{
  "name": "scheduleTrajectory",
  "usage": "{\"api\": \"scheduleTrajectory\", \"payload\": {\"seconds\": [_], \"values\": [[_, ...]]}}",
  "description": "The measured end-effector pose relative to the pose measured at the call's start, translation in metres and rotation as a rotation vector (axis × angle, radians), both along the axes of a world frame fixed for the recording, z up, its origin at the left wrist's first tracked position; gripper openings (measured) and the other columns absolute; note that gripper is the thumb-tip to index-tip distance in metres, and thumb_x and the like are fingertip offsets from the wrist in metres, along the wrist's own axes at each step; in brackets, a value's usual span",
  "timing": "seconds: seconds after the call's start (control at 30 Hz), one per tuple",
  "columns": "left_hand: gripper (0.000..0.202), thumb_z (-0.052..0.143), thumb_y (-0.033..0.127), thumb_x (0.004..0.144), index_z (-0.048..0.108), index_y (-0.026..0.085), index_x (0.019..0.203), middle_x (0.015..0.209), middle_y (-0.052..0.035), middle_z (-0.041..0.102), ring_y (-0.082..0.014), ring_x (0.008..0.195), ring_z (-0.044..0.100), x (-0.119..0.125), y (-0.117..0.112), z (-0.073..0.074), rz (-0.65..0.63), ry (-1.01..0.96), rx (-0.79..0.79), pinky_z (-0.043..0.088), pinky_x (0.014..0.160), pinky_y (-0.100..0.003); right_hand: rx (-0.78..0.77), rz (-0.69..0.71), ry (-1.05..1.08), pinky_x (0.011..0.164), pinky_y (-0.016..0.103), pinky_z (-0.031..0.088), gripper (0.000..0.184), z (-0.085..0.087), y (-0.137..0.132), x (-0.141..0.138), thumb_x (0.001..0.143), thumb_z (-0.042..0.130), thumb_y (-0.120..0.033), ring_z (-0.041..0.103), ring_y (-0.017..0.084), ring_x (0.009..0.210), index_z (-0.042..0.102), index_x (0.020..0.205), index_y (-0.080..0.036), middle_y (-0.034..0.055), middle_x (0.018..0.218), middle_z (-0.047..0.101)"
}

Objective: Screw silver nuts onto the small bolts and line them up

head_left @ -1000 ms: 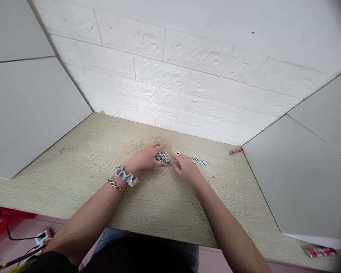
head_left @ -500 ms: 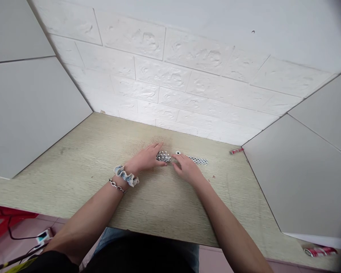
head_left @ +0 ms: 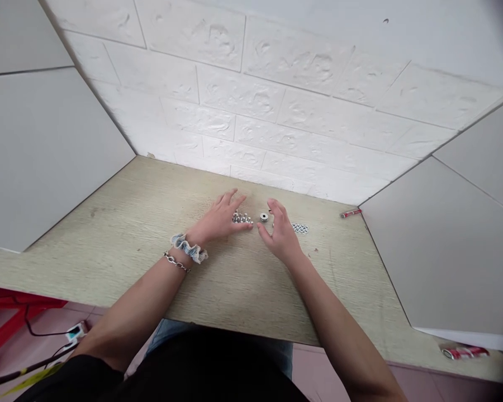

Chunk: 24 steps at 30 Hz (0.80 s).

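Observation:
Small shiny metal pieces that look like bolts (head_left: 242,218) stand in a tight cluster on the table. My left hand (head_left: 218,221) lies along their left side with fingers spread, partly hiding them. A round metal disc with a dark centre hole (head_left: 264,216) sits just right of the cluster. Curved around that disc's right side, my right hand (head_left: 281,233) has thumb and fingers apart. I cannot tell whether it touches the disc. Beyond this hand, small ring-shaped metal pieces, perhaps nuts (head_left: 300,228), lie in neat rows, partly covered by it.
The wooden table (head_left: 235,285) meets a white brick-patterned wall (head_left: 243,139) at the back. Grey panels border it on the left (head_left: 58,156) and right (head_left: 452,240). Red cylinders lie by the right panel (head_left: 351,213) and at the front right corner (head_left: 465,352).
My right hand's fingers have spread and lifted, showing more of the disc. My left hand's fingers have spread wider beside the bolts. The camera view has shifted slightly.

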<state>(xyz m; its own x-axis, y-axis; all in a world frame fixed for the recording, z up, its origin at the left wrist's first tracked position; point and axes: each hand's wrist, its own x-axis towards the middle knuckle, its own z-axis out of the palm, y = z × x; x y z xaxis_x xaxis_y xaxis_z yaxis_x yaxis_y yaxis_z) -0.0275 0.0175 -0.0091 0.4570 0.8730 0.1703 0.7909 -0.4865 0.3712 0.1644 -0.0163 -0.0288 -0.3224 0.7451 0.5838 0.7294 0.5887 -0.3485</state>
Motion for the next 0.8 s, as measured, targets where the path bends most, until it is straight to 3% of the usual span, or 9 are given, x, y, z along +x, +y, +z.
{"api": "scheduleTrajectory", "payload": {"seconds": [0.17, 0.33, 0.47, 0.67, 0.8], "values": [[0.069, 0.034, 0.064, 0.077, 0.035, 0.02, 0.13, 0.141, -0.0122, 0.021, -0.0295, 0.128, 0.019, -0.001, 0.002, 0.002, 0.01, -0.044, 0.024, 0.018, 0.104, -0.044, 0.044, 0.01, 0.026, 0.096, 0.042, 0.037, 0.06, -0.002, 0.001, -0.001, 0.083, 0.042, -0.027, 0.033, 0.022, 0.123, 0.012, 0.135, -0.022, 0.0129, 0.133, 0.031], [0.066, 0.036, 0.06, 0.078, 0.033, 0.02, 0.131, 0.141, -0.0132, 0.019, -0.0308, 0.129, 0.017, -0.001, 0.005, -0.005, 0.024, -0.093, 0.036, 0.018, 0.103, -0.047, 0.052, 0.014, 0.067, 0.095, 0.043, 0.039, 0.06, -0.003, 0.003, 0.001, 0.082, 0.044, -0.025, 0.035, 0.023, 0.122, 0.015, 0.134, -0.025, 0.0125, 0.132, 0.033], [0.053, 0.032, 0.055, 0.081, 0.049, 0.019, 0.116, 0.141, -0.0116, 0.019, -0.0296, 0.13, 0.015, -0.003, 0.008, -0.011, 0.009, -0.11, 0.043, 0.015, 0.104, -0.046, 0.048, 0.017, 0.059, 0.096, 0.042, 0.039, 0.059, -0.004, 0.004, 0.003, 0.082, 0.044, -0.025, 0.036, 0.023, 0.122, 0.016, 0.134, -0.024, 0.0126, 0.131, 0.035], [0.044, 0.022, 0.036, 0.089, 0.03, 0.02, 0.129, 0.139, -0.012, 0.023, -0.0226, 0.13, 0.015, -0.008, 0.009, -0.003, 0.04, -0.265, 0.102, 0.012, 0.105, -0.046, 0.036, 0.012, 0.048, 0.097, 0.04, 0.038, 0.058, -0.007, 0.005, 0.002, 0.078, 0.041, -0.012, 0.035, 0.02, 0.122, 0.022, 0.132, -0.02, 0.0123, 0.129, 0.037], [0.038, 0.027, 0.023, 0.085, 0.037, 0.018, 0.121, 0.134, -0.0124, 0.03, -0.0205, 0.128, 0.02, -0.011, 0.011, 0.001, 0.093, -0.352, 0.192, 0.016, 0.104, -0.044, 0.024, -0.035, 0.038, 0.095, 0.042, 0.038, 0.058, 0.001, 0.008, 0.013, 0.068, 0.036, -0.003, 0.038, 0.021, 0.12, 0.034, 0.124, -0.017, 0.0131, 0.128, 0.04]]}}
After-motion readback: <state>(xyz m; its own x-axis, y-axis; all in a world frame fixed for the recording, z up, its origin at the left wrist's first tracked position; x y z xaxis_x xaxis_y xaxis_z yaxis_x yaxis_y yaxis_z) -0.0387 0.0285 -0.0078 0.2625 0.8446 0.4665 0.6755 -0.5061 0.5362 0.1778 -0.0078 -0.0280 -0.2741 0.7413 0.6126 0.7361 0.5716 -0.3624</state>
